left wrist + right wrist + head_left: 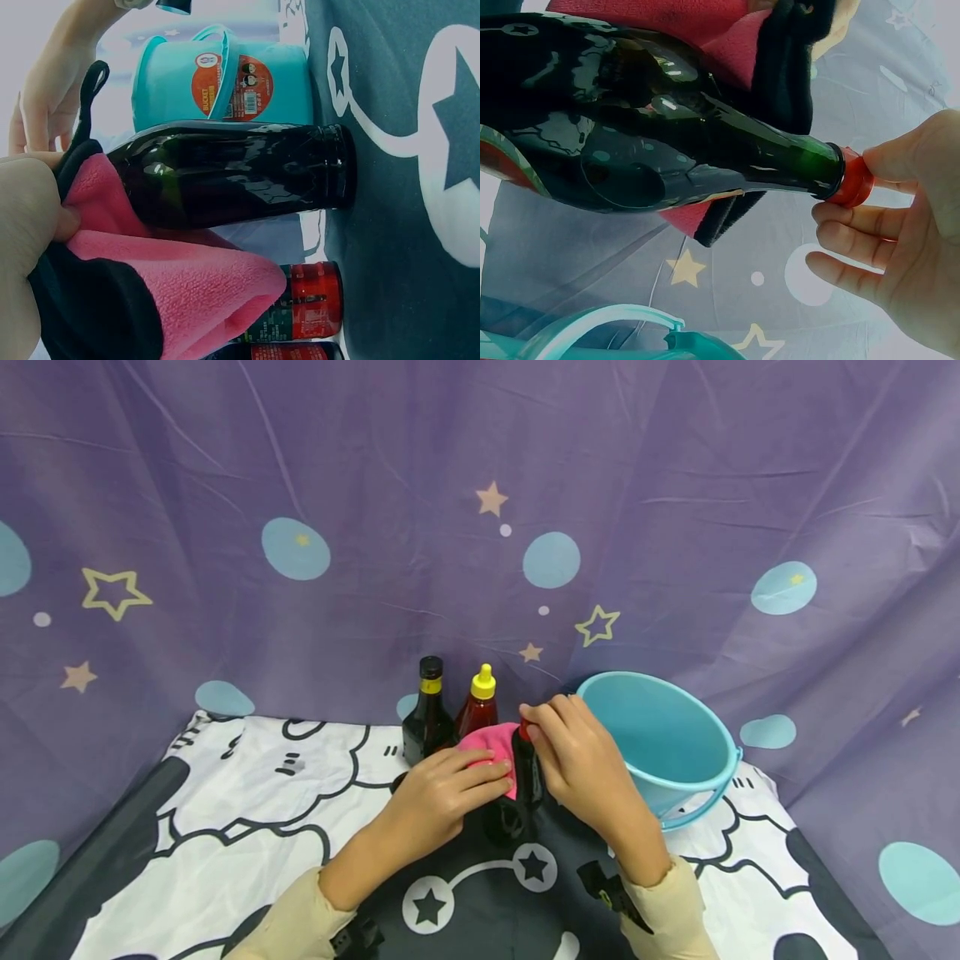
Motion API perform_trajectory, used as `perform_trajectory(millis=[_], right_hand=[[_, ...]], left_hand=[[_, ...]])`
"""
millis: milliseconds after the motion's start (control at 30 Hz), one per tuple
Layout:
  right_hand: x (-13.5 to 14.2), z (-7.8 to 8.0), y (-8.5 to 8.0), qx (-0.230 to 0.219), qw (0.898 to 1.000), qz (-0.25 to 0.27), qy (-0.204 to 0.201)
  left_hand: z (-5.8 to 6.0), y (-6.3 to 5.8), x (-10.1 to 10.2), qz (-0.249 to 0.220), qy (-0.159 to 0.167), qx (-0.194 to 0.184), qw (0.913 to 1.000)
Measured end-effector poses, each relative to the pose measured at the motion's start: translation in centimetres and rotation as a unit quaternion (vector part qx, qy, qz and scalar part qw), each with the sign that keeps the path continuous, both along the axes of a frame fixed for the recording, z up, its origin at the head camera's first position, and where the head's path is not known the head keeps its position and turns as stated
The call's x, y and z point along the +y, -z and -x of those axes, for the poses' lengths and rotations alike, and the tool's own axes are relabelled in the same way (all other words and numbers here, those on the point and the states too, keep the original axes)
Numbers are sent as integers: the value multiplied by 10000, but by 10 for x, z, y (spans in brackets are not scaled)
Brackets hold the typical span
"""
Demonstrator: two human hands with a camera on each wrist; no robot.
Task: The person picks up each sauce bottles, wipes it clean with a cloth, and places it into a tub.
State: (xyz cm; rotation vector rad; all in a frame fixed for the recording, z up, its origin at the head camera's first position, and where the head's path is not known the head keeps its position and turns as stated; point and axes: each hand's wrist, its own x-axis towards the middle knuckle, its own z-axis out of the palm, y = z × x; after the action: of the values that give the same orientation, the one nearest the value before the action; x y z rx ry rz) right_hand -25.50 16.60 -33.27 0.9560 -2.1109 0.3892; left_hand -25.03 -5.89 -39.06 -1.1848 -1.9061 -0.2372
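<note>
A dark glass bottle (528,775) stands upright on the cloth-covered table, between my two hands. My right hand (583,764) pinches its red cap (857,178) between thumb and fingers, seen closely in the right wrist view. In my left hand (442,789) is a pink cloth (187,277) with black edging and a black loop; thumb and fingers grip it near the bottle's neck. The cloth drapes down along the side of the bottle. In the right wrist view it passes behind the neck, and part of the left hand is hidden there.
Behind the left hand stand a dark bottle with a black cap (429,718) and a red sauce bottle with a yellow nozzle (480,703). A turquoise bucket (660,727) sits right of the right hand. A purple patterned curtain (420,527) hangs behind the table.
</note>
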Motion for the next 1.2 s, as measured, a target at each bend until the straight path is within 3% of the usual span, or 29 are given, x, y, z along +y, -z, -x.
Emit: perform_trajectory(millis=[1200], right_hand=[[-1,-2,0,-31,10000,-19,70]], left_hand=[[0,-1,-3,176,-113,-235,9995]])
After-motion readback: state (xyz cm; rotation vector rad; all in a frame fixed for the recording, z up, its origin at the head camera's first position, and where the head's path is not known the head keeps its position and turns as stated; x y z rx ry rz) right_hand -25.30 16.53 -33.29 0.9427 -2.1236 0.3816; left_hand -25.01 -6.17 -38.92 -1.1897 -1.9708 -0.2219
